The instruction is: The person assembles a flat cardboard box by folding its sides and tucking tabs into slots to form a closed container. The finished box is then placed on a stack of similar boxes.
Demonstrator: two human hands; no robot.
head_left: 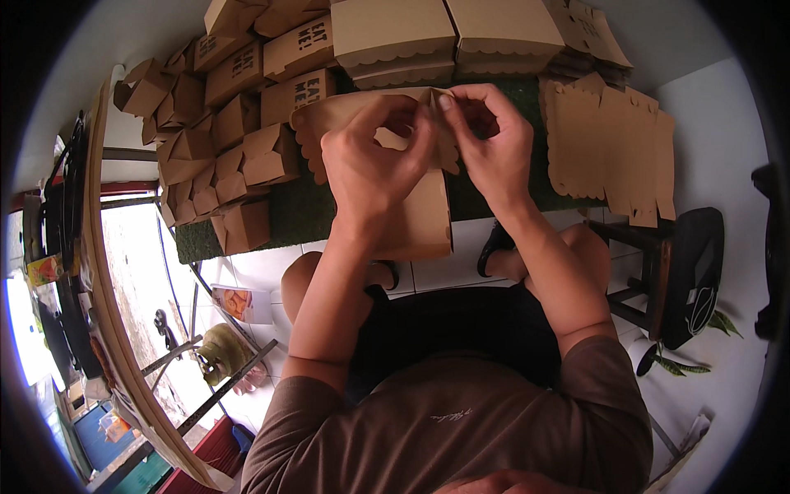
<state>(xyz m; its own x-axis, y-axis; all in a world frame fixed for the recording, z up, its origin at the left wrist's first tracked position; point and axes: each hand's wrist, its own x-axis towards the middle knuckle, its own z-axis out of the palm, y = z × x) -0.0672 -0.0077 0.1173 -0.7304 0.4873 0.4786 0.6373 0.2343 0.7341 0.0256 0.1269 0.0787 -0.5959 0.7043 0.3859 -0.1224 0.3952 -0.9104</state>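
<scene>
Both my hands meet at the far corner of a partly folded brown cardboard box, which lies across the table edge in front of me. My left hand pinches the board near that corner, thumb and fingertips pressed together. From the other side, my right hand pinches the same corner with thumb and index finger. A scalloped edge of the box shows left of my left hand. My hands and wrists hide part of its walls.
Several folded brown boxes are piled at the far left on a green turf-like table cover. Stacks of flat blanks stand at the back; more scalloped blanks lie at right. A dark wooden stool and black bag are right.
</scene>
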